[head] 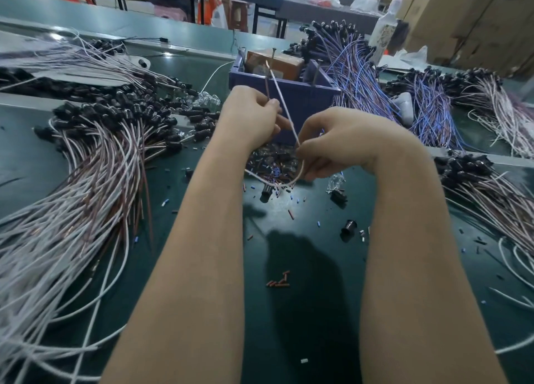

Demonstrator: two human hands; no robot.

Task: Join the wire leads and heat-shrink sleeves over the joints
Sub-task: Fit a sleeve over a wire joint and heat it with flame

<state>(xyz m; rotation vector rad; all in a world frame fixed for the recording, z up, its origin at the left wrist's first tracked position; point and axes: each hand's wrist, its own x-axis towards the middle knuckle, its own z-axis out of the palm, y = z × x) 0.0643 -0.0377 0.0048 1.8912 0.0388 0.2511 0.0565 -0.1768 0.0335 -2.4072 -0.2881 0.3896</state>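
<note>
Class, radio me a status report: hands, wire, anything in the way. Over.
Left hand pinches wire near its ends; right hand pinches it lower. Wire loops below right hand. Blue bin close behind, loose sleeves heaped underneath.

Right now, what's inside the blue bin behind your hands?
Inside the blue bin: an orange-brown box and two thin upright rods. Its wall and the left hand, gripping the wire leads, hide its floor.
</note>
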